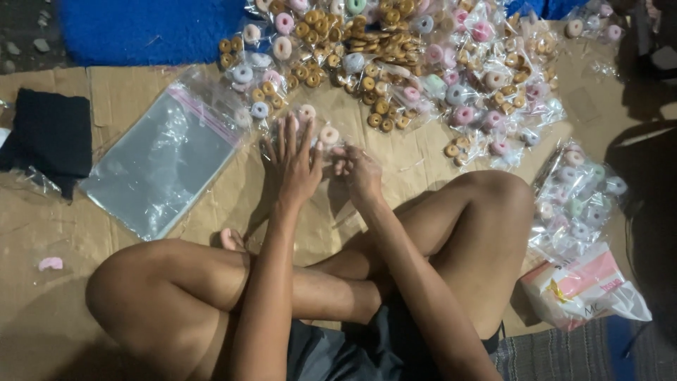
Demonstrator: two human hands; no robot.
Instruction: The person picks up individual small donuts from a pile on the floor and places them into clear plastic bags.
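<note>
My left hand [293,161] lies flat with fingers spread on a small clear packet [319,131] holding pale ring-shaped treats. My right hand [358,171] pinches the right edge of the same packet between thumb and fingers. The packet rests on brown cardboard [416,159] in front of my crossed legs. Beyond it spreads a large heap of clear packets [402,60] filled with brown, pink, white and bluish rings.
A stack of empty clear zip bags [163,161] lies at left, a black cloth [51,134] farther left. More filled packets [578,201] and a pink-and-white plastic bag [585,286] sit at right. A blue mat [148,28] lies behind. A small pink piece [50,263] rests on the cardboard.
</note>
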